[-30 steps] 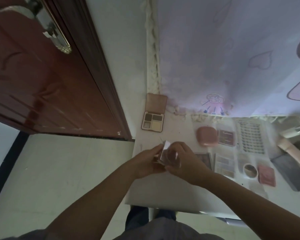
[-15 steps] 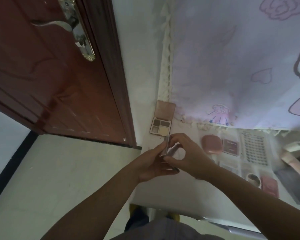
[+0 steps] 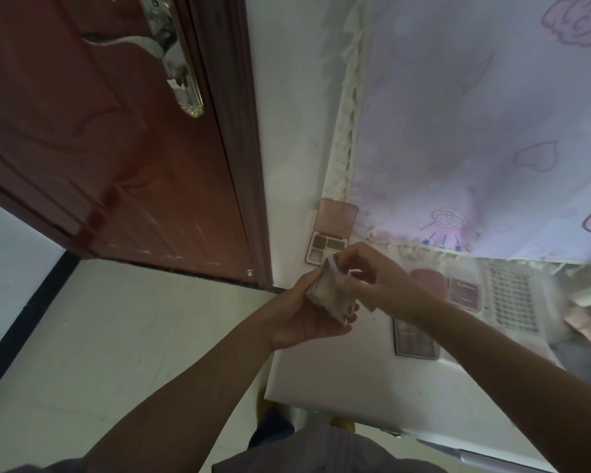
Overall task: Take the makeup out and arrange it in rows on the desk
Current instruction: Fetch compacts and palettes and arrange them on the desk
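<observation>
Both hands hold a small square makeup compact (image 3: 331,294) above the left edge of the white desk (image 3: 335,380). My left hand (image 3: 301,312) cups it from below; my right hand (image 3: 365,278) pinches its top edge, the lid tilted up. An open eyeshadow palette (image 3: 328,238) leans against the wall just behind. To the right lie a pink round compact (image 3: 429,279), a dark red palette (image 3: 464,293), a sheet of false lashes (image 3: 512,298) and a dark eyeshadow palette (image 3: 415,339). My right forearm hides other items.
A brown wooden door (image 3: 116,148) with a metal handle stands at the left. A pale curtain (image 3: 475,131) with pink prints hangs behind the desk. Tiled floor (image 3: 116,353) lies left of the desk. A blurred pinkish object (image 3: 584,322) sits at the far right.
The view has tilted upward, showing more door and curtain. My hands have kept the compact and turned it, with its lid raised further by my right hand.
</observation>
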Action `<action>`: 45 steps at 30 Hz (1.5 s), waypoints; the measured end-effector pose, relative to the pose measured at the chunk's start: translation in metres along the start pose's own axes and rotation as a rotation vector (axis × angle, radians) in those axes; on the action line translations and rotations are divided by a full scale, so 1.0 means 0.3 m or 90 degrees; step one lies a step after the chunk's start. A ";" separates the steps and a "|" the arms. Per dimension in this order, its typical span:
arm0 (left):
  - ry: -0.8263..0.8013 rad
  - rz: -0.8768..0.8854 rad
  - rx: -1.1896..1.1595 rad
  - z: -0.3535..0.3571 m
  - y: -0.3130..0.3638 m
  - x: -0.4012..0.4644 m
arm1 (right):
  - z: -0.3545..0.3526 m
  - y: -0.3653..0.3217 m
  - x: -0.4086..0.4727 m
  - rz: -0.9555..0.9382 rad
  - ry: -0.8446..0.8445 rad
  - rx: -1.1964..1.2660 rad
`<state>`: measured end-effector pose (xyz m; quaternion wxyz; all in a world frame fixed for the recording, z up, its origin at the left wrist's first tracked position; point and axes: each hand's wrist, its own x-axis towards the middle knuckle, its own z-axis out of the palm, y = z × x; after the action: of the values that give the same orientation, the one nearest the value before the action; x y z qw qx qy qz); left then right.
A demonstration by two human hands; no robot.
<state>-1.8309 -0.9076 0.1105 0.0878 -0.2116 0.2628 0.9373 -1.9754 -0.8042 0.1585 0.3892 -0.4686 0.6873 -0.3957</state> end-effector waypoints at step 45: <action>0.425 0.071 0.654 -0.209 -0.026 0.150 | 0.282 0.346 0.047 0.302 0.307 -0.110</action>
<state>-1.8470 -0.9318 0.0387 0.0427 -0.4101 0.7050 0.5770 -1.9374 -0.8072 0.0295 0.2554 -0.2201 0.8801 -0.3342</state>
